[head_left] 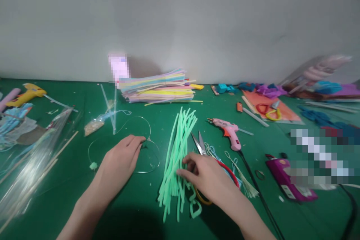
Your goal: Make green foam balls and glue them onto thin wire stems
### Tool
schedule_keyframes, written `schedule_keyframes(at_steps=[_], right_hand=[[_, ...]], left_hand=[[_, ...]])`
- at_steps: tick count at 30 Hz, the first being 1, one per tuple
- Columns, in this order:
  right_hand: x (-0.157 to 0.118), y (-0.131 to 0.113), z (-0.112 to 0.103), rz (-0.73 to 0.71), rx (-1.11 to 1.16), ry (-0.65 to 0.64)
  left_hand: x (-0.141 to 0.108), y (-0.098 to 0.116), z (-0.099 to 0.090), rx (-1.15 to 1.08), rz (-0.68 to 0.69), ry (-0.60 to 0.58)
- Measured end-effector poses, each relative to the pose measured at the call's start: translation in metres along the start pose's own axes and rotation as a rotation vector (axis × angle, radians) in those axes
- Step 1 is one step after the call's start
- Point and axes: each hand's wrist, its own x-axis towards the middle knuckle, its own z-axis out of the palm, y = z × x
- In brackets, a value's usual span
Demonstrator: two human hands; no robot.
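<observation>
A loose bundle of mint green pipe cleaners (pixel 176 157) lies lengthwise on the green table. My right hand (pixel 198 172) is at the bundle's right side, its fingers curled and thumb apart, with nothing visibly held. Under and beside that hand lie scissors (pixel 200 144) with red and yellow handles. A bent green piece (pixel 195 207) rests below it. To the left, my left hand (pixel 126 157) has its fingertips pressed together on a thin clear wire (pixel 150 131) looped on the table. A small pale green tuft (pixel 93 165) sits beside the left wrist.
Multicoloured pipe cleaners (pixel 160 88) are stacked at the back. A pink glue gun (pixel 232 133) with a black cord lies right of the scissors, near a purple case (pixel 289 180). Plastic sleeves (pixel 42 165) and a yellow glue gun (pixel 28 94) are at the left.
</observation>
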Motion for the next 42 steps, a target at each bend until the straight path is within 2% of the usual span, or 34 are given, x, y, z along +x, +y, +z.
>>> schedule_keyframes(at_steps=[2, 4, 6, 8, 12, 14, 17, 20, 24, 26, 29, 32, 38, 42], right_hand=[[-0.013, 0.005, -0.001, 0.001, 0.057, 0.002], [-0.026, 0.01, -0.003, -0.04, 0.086, -0.049], [-0.034, 0.014, -0.004, -0.092, 0.112, -0.084], [-0.037, 0.013, -0.005, -0.102, 0.181, -0.048], [-0.029, -0.005, -0.016, -0.084, 0.5, 0.095], [-0.021, -0.017, -0.025, -0.143, 0.663, 0.161], [-0.011, -0.033, -0.036, -0.233, 0.787, 0.235], [-0.005, -0.043, -0.036, -0.268, 0.87, 0.247], [-0.002, -0.051, -0.024, -0.319, 1.056, 0.187], [-0.001, -0.052, -0.017, -0.363, 1.055, 0.161], [0.001, -0.053, -0.008, -0.425, 0.921, 0.162], [-0.001, -0.055, -0.001, -0.443, 0.839, 0.18], [-0.014, -0.058, 0.016, -0.397, 0.762, 0.42], [-0.017, -0.058, 0.02, -0.377, 0.769, 0.429]], left_hand=[[0.0, -0.002, 0.003, -0.012, 0.009, 0.006], [0.0, -0.003, 0.003, -0.034, 0.011, 0.014], [0.001, -0.001, 0.0, -0.072, 0.01, 0.025], [0.001, 0.005, -0.008, -0.114, 0.013, 0.039], [-0.001, 0.024, -0.03, -0.305, 0.01, 0.071], [-0.005, 0.033, -0.04, -0.44, 0.023, 0.08], [-0.012, 0.045, -0.05, -0.511, 0.112, 0.167], [-0.02, 0.053, -0.056, -0.551, 0.209, 0.24], [-0.025, 0.058, -0.058, -0.592, 0.271, 0.287], [-0.025, 0.059, -0.056, -0.584, 0.274, 0.307], [-0.025, 0.059, -0.054, -0.552, 0.233, 0.335], [-0.022, 0.061, -0.054, -0.527, 0.19, 0.314], [-0.018, 0.065, -0.054, -0.478, 0.193, 0.304], [-0.023, 0.063, -0.055, -0.429, 0.188, 0.237]])
